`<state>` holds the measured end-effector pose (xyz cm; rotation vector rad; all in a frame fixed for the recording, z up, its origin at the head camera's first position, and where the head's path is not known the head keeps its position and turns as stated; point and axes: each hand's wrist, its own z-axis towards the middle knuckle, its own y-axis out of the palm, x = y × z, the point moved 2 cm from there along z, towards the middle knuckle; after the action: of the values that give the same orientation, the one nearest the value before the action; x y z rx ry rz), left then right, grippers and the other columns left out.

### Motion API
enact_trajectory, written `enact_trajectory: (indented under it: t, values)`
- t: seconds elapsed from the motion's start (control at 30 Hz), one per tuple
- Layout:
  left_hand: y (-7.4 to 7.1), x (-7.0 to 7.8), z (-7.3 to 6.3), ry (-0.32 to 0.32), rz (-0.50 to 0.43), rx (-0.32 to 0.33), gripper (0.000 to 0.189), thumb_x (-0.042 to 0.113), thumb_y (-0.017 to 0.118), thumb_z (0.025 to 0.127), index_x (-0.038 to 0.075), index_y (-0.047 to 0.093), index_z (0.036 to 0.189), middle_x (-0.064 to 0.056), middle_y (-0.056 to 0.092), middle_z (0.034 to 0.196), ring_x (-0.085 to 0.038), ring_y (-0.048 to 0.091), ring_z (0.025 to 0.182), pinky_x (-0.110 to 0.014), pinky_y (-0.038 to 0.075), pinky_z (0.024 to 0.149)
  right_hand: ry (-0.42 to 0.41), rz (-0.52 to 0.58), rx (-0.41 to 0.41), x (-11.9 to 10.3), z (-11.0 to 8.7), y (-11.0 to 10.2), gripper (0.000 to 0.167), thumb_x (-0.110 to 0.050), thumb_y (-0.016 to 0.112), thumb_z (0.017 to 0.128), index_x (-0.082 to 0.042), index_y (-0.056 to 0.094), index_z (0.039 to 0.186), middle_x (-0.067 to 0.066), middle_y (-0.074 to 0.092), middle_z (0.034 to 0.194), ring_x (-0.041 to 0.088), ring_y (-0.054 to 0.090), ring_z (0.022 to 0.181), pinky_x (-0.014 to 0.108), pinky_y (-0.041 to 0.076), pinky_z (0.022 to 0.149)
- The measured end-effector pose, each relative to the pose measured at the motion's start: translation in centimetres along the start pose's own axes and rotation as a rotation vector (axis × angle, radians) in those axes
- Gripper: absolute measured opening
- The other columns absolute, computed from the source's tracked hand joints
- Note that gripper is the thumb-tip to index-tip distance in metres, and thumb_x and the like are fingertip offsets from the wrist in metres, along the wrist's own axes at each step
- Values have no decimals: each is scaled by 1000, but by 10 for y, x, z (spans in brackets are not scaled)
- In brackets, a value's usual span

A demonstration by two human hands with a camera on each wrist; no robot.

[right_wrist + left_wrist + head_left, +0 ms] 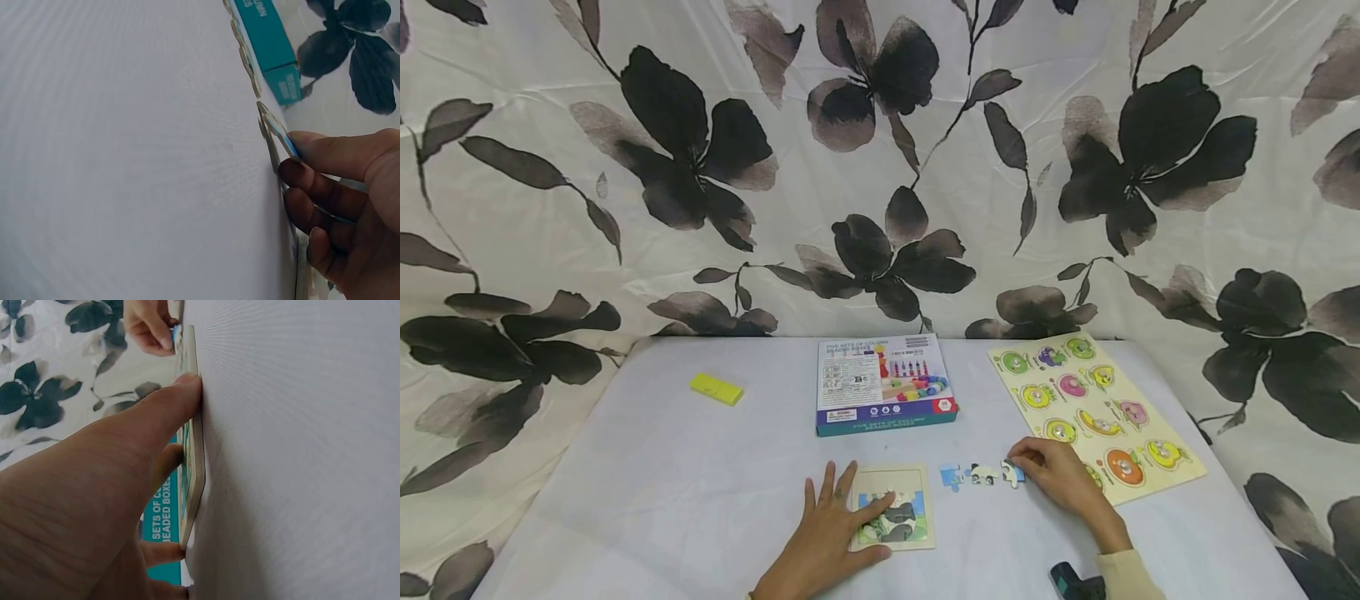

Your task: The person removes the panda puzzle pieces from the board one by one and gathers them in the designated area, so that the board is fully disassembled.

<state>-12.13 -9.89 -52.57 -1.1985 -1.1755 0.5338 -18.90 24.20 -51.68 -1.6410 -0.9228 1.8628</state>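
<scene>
My left hand (823,533) lies with spread fingers on a small wooden jigsaw board (929,521), its thumb along the near edge and a fingertip over the panda picture. In the left wrist view the thumb and fingers touch the board's edge (199,456). To the right, my right hand (1063,477) pinches a panda puzzle piece (1009,473) between thumb and index finger. That piece (280,134) is tilted up off the cloth in the right wrist view. Two loose puzzle pieces, one blue (951,477) and one black and white (982,474), lie between board and right hand.
A boxed bead set (887,387) stands behind the board. At the right lies a fruit puzzle board (1056,392), partly under the right hand. A yellow block (717,388) sits at back left. Near the right sleeve is a black object (1075,583). Floral cloth hangs behind.
</scene>
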Motion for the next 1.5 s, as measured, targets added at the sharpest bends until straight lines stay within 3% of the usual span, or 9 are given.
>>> enact_trajectory:
  t: [0.37, 1.1, 1.5]
  values:
    - [0, 0, 0, -1, 11, -10, 67, 74, 52, 79, 43, 48, 139, -25, 23, 154, -58, 8, 138, -79, 9, 99, -15, -27, 12, 0, 1, 1, 5, -11, 71, 85, -14, 70, 89, -9, 56, 69, 5, 47, 63, 21, 40, 58]
    - [-1, 1, 0, -5, -3, -7, 65, 71, 53, 81, 41, 49, 138, -26, 22, 154, -58, 7, 138, -78, 7, 100, 7, 1, 36, -2, 1, 2, 5, -13, 68, 88, -16, 70, 91, -9, 57, 72, 7, 49, 66, 21, 42, 61]
    - [-2, 2, 1, -2, -16, -31, 63, 65, 59, 81, 41, 49, 138, -27, 19, 154, -55, 7, 140, -74, 4, 104, -82, 114, -5, -44, 15, 19, 8, -11, 65, 91, -13, 71, 96, -5, 60, 74, 7, 50, 65, 21, 43, 57]
